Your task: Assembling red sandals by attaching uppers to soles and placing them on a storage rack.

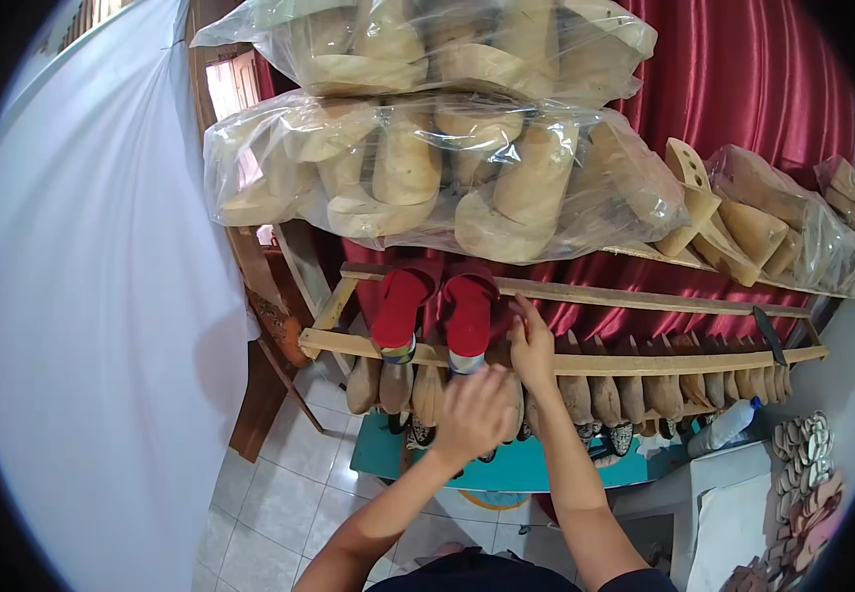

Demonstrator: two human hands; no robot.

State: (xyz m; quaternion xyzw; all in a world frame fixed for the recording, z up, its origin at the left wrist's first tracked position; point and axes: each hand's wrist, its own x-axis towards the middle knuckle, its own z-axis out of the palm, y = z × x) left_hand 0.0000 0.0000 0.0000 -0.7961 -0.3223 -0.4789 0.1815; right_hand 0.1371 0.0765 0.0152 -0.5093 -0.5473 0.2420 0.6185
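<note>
A pair of red slip-on sandals with multicoloured heels rests across the rails of a wooden rack (635,365), toes pointing away from me. The left sandal (403,301) and the right sandal (469,314) sit side by side, a small gap between them. Just below the right sandal's heel is my left hand (477,412), its fingers smeared by motion; whether it touches the heel is unclear. My right hand (532,345) is raised beside the right sandal, fingers apart, with nothing visible in it.
Wooden shoe lasts (605,400) hang in a row along the rack, above a teal bench (506,476). Plastic-wrapped wooden forms (408,168) fill the shelf above. A white cloth (102,296) hangs at left; strappy shoe pieces (802,464) and a clear bottle (728,429) are at right.
</note>
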